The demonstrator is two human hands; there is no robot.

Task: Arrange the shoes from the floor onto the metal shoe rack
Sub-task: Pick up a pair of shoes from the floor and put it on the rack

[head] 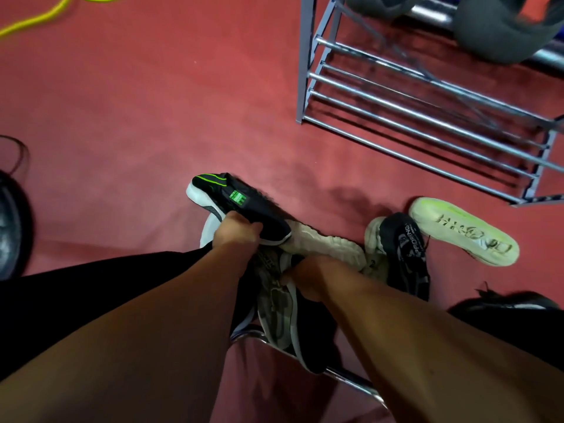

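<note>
Two hands (236,233) each grip one shoe (244,203); two more shoes (464,232) lie nearby.

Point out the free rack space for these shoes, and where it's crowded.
The lower bars of the metal shoe rack are bare. The top tier holds dark shoes. The floor is crowded by the left hand and right hand, near the upturned sole.

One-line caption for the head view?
Both hands grab shoes from the floor pile: left hand grips a black-green sneaker near the metal rack.
</note>
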